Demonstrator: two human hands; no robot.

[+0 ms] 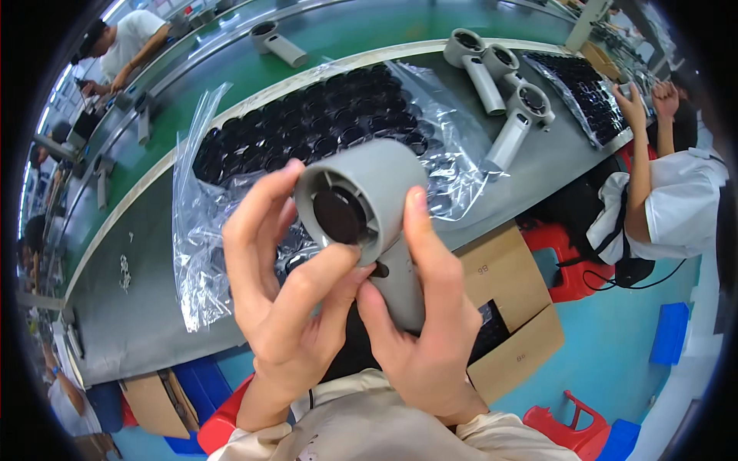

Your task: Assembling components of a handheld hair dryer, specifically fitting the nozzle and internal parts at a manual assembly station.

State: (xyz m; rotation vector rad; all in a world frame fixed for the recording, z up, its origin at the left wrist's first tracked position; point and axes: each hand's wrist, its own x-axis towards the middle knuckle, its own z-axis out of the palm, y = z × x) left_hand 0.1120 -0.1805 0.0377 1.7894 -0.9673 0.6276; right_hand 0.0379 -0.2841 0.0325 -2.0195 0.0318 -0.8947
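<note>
Tray (307,115) of black parts behind held fan housing (377,192)

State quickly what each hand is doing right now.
Left hand: closed on the grey fan, at its round head.
Right hand: closed around the fan's handle.

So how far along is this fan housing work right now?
Done, by the look of it: three grey housings lie at the bench's far end. In hand: both hands, left hand and right hand, hold one grey housing. Left: a bagged tray of black parts, seemingly full.

Grey workbench (146,307) carries bagged black parts tray (307,123) and grey housings (507,84)
</note>
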